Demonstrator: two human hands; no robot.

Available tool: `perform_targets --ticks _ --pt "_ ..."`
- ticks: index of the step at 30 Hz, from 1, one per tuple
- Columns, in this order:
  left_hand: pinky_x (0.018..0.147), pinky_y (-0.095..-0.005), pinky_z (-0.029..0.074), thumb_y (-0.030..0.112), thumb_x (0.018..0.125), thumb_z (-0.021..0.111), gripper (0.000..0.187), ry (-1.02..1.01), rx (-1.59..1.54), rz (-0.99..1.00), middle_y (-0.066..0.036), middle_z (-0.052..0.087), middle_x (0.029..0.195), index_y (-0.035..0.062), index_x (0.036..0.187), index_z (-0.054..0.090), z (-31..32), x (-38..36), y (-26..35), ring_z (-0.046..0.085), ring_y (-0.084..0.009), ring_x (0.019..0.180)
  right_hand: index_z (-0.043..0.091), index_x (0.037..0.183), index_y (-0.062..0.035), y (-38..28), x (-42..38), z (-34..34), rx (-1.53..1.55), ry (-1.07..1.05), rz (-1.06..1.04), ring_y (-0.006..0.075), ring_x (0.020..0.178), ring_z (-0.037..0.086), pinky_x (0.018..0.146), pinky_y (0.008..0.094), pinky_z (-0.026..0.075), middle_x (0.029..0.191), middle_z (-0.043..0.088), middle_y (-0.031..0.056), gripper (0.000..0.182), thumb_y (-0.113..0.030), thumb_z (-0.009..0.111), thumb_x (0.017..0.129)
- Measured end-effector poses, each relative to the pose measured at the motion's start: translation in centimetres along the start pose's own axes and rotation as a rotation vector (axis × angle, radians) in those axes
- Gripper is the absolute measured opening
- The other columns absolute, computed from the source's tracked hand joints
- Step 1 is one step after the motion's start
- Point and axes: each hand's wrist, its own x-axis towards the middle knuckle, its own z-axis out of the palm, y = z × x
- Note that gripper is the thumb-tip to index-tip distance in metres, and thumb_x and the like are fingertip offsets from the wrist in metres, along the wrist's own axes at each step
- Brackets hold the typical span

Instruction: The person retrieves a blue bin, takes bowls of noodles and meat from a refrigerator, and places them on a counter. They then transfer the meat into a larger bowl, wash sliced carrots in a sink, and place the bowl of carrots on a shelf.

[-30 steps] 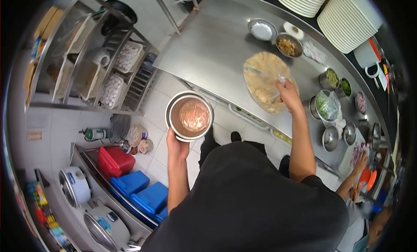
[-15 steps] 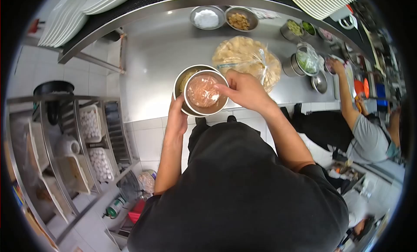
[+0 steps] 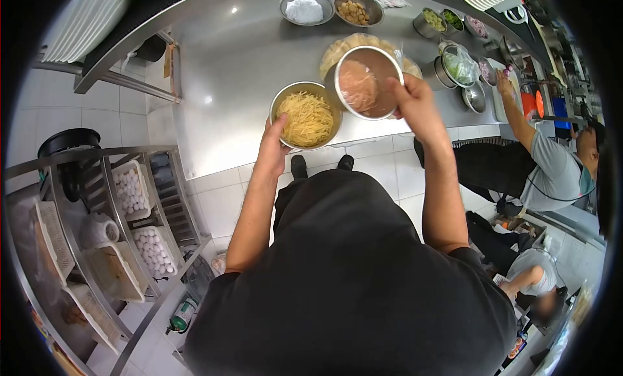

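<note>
My left hand (image 3: 275, 145) grips the near-left rim of a round metal container (image 3: 305, 86), thumb over the edge. Thin yellow strips (image 3: 305, 119) fill it. My right hand (image 3: 416, 107) is closed on the rim of a second metal container (image 3: 387, 61), tilted so its inside shows. A pinkish-orange mass under shiny plastic (image 3: 358, 86) lies in its left part. The two containers are side by side, the right one slightly higher in view. Behind the right one, a plastic bag of pale yellowish pieces (image 3: 341, 49) on the steel counter is partly hidden.
Bowls of white powder (image 3: 304, 11) and brown chunks (image 3: 354, 12) stand at the back of the steel counter (image 3: 227, 71). Containers of chopped greens (image 3: 431, 20) are to the right, near a co-worker's arm (image 3: 517, 120). A rack with egg trays (image 3: 154, 251) stands left.
My right hand has lifted the container of plastic-covered pinkish food off the other one and carried it to the right. The yellow strips in my left container are now uncovered.
</note>
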Motion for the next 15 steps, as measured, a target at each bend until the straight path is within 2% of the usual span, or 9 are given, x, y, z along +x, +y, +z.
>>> perform_targets --ticks 1,5,8,11,15 --pt "0.108 -0.0524 0.040 0.047 0.100 0.054 0.067 0.000 -0.006 -0.004 -0.014 0.048 0.149 0.0084 0.152 0.036 -0.6 0.2 -0.3 0.047 -0.0283 0.136 0.066 0.092 0.0008 0.4 -0.3 -0.9 0.014 0.016 0.011 0.0053 0.057 0.049 0.053 0.0236 0.042 0.069 0.059 -0.0017 0.029 -0.024 0.057 0.104" --pt "0.106 -0.0530 0.043 0.047 0.100 0.054 0.068 -0.036 -0.029 -0.002 -0.016 0.053 0.144 0.0031 0.149 0.038 -0.2 -0.7 0.7 0.053 -0.0296 0.132 0.065 0.091 -0.0015 2.6 -2.0 -3.6 0.056 0.132 0.074 0.0050 0.056 0.047 0.052 0.0230 0.040 0.068 0.058 -0.0022 0.028 -0.025 0.058 0.104" --pt "0.106 -0.0509 0.045 0.042 0.100 0.055 0.065 -0.015 -0.028 -0.008 -0.016 0.053 0.143 0.0023 0.148 0.039 0.0 -0.8 0.7 0.055 -0.0297 0.131 0.064 0.091 -0.0010 4.6 -3.5 -4.9 0.048 0.202 0.136 0.0052 0.056 0.048 0.051 0.0228 0.040 0.068 0.058 -0.0021 0.028 -0.025 0.058 0.104" --pt "0.109 -0.0474 0.043 0.031 0.098 0.060 0.065 -0.034 -0.055 -0.006 -0.017 0.053 0.143 0.0010 0.150 0.037 0.3 -0.5 0.6 0.052 -0.0289 0.133 0.064 0.090 -0.0007 6.3 -4.9 -5.7 0.041 0.267 0.168 0.0059 0.054 0.049 0.050 0.0239 0.040 0.066 0.057 -0.0018 0.028 -0.025 0.058 0.104" --pt "0.112 -0.0432 0.040 0.019 0.093 0.062 0.069 -0.021 0.075 0.157 -0.017 0.053 0.143 0.0003 0.153 0.033 1.7 -0.8 1.0 0.049 -0.0276 0.135 0.062 0.084 -0.0011 8.0 -5.8 -6.0 -0.042 0.339 0.159 0.0064 0.053 0.049 0.049 0.0257 0.040 0.063 0.056 -0.0010 0.031 -0.025 0.059 0.103"
